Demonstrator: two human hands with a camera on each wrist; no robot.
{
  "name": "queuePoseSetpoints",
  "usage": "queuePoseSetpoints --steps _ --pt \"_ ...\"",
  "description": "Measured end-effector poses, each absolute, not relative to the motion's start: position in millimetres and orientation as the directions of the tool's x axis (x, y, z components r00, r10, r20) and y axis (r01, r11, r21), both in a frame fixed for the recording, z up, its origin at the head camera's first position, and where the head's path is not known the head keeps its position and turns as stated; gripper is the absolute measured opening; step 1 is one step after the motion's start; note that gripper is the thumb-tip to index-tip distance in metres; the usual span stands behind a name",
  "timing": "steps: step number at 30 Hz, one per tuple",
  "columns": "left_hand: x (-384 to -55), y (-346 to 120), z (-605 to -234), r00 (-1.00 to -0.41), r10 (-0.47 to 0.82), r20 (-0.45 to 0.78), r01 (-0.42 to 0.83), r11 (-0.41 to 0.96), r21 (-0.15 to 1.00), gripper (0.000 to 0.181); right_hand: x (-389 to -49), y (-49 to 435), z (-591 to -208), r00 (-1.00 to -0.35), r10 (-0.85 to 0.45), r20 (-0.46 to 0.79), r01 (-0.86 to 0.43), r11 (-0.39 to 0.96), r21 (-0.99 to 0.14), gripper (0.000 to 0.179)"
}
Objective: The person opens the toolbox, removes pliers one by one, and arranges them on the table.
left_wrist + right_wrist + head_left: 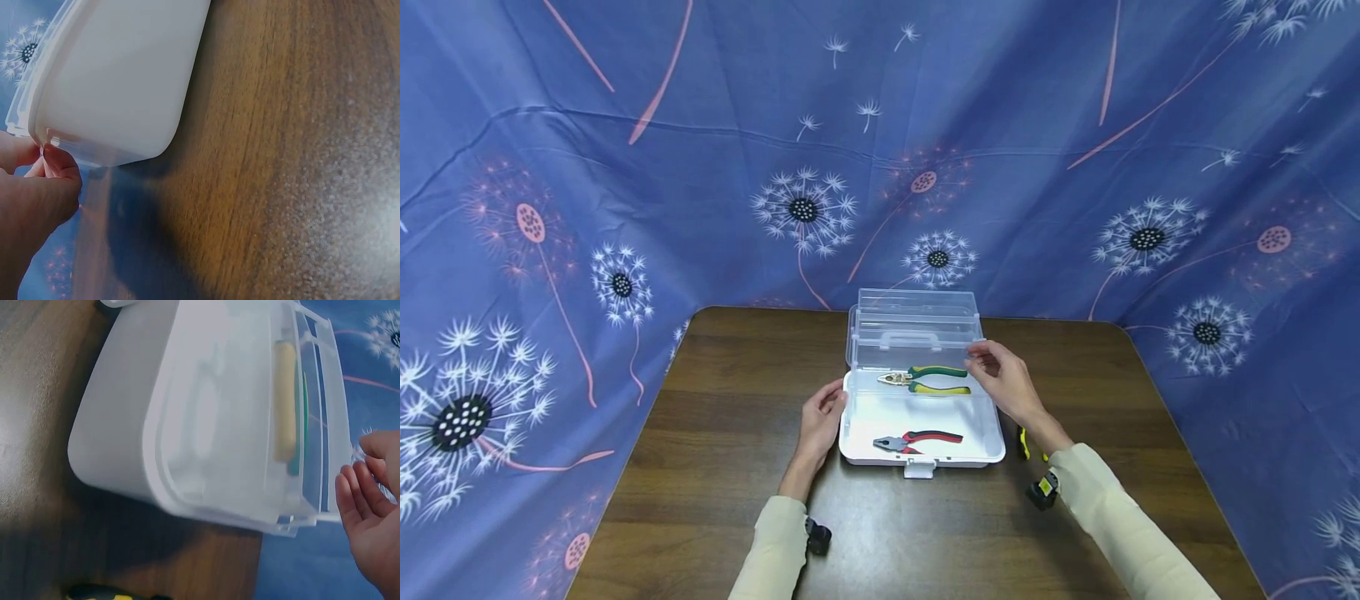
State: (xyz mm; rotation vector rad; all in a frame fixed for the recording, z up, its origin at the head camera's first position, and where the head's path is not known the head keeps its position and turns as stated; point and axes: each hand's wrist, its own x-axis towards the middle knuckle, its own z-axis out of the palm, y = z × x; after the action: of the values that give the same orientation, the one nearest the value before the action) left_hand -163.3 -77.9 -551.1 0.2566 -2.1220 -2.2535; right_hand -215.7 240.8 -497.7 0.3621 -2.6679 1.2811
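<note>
A white storage box (925, 421) with a clear hinged lid (917, 304) stands open on the table. Near its back, the clear inner tray (868, 396) bears pliers with green and yellow handles (940, 389). Lower in the box lie pliers with red and black handles (917, 441). At the box's left side, thumb and fingers of my left hand (822, 421) pinch the rim, close up in the left wrist view. My right hand (1006, 383) is by the back right, its loosely bent fingertips right at the edge of the clear plastic in the right wrist view.
A black and yellow tool (1023, 443) lies on the wooden table (722, 400) right of the box, partly hidden by my right forearm. A latch (919, 469) juts from the box's front. A blue dandelion-print cloth (700, 208) hangs behind the table.
</note>
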Motion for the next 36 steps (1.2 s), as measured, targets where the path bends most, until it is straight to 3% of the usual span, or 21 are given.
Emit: queuePoseSetpoints --steps 9,20,27,36 --pt "-175.7 -77.1 -588.8 -0.98 -0.171 -0.106 -0.096 -0.063 0.993 0.034 -219.7 219.5 -505.4 -0.93 -0.296 0.217 -0.356 0.589 -0.725 0.031" --pt "-173.8 -75.0 -588.5 -0.979 -0.174 -0.104 -0.097 -0.049 0.994 0.034 -221.6 201.4 -515.5 -0.905 -0.39 0.167 -0.387 0.599 -0.701 0.036" --pt "-173.2 -75.6 -591.7 -0.983 -0.176 -0.042 -0.031 -0.064 0.997 0.033 -229.3 194.0 -512.9 -0.896 -0.435 0.092 -0.38 0.641 -0.667 0.042" --pt "-174.3 -76.1 -585.9 -0.98 -0.17 -0.104 -0.092 -0.075 0.993 0.036 -239.6 190.3 -503.8 -0.837 -0.546 0.035 -0.454 0.657 -0.601 0.043"
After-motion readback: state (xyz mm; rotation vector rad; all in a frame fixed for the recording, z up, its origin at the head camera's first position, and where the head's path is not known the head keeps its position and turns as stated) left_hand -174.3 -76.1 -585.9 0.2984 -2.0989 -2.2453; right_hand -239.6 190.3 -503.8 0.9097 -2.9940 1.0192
